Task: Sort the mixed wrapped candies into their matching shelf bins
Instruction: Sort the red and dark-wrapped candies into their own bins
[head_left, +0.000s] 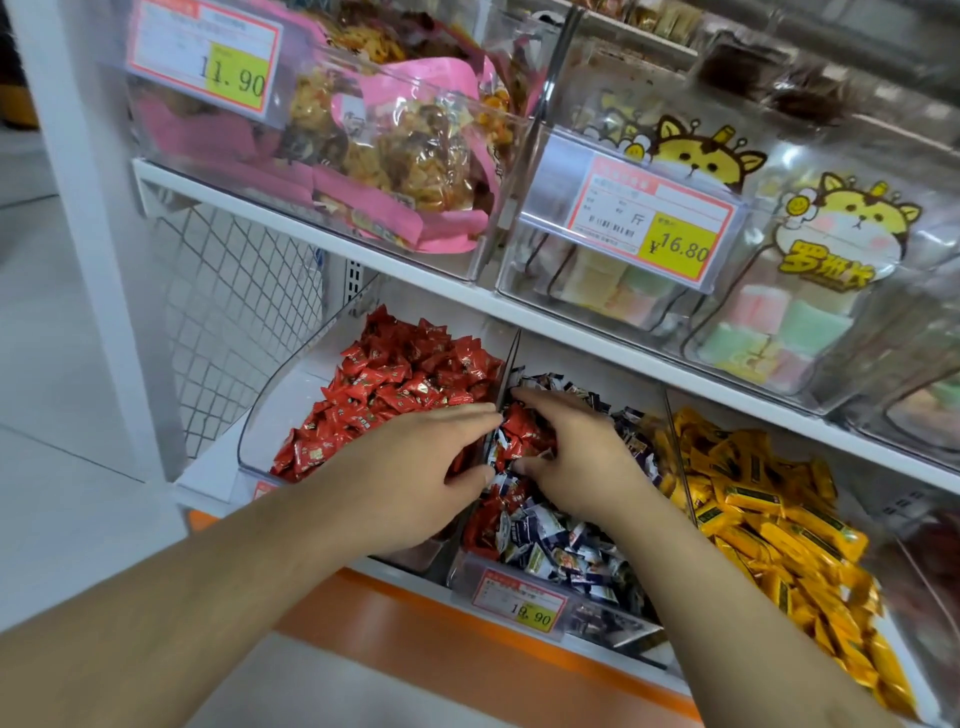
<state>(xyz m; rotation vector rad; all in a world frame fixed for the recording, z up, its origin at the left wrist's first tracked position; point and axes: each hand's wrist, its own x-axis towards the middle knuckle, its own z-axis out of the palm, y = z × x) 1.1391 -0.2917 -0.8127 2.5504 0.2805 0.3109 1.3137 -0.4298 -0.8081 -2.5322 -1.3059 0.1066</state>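
Both my hands are down in the middle bin (524, 582) at lower centre of the frame, the clear one full of dark blue-and-white candies (558, 545) with stray red candies (522, 431) mixed on top. My left hand (415, 467) lies across the divider, fingers (467, 415) stretched out nearly straight and touching the red strays, thumb tucked under. My right hand (576, 457) sits just beside it, fingers curled down into the pile around the red wrappers; I cannot tell whether they actually pinch one.

Left of that, the red bin (260, 415) holds a heap of red wrapped candies (395, 379). Right of centre, the yellow bin (680, 467) is packed with yellow bars (769, 519).

The middle bin's front tag (519, 603) reads "19.90", first digits blurred. Up on the shelf (322, 239) above, upper left, a clear bin of pink-wrapped snack bags (400, 150) carries a tag (205, 57) reading "11.90". Upper right, a bin of pastel marshmallow packs (779, 332) printed with yellow cartoon cats has a tag (649, 223) reading "¥16.80".
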